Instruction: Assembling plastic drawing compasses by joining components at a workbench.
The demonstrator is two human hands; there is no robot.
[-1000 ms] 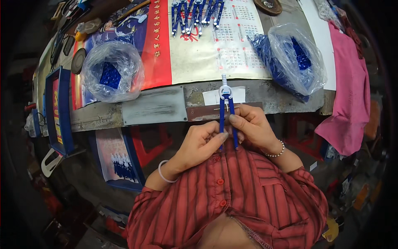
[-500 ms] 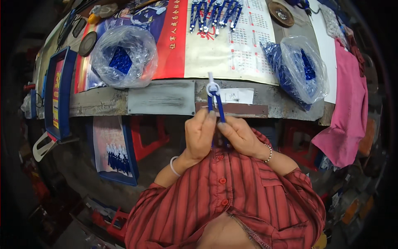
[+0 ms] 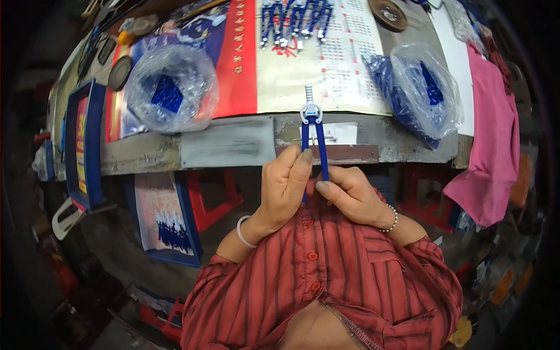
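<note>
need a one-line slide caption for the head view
Left hand and right hand hold a blue compass by its legs before a table, more compasses lying on a poster.

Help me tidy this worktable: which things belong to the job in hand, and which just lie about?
Likely part of the job:
held blue compass
compasses grouped ahead
left plastic bag, blue inside
right plastic bag, likewise
lower left tray of similar pieces

Apparently just lying about:
pink cloth
dark round disc

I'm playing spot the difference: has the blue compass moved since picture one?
Yes, the blue compass moved up the picture: its round head now overlaps the lower edge of the calendar, instead of sitting below it.
</note>
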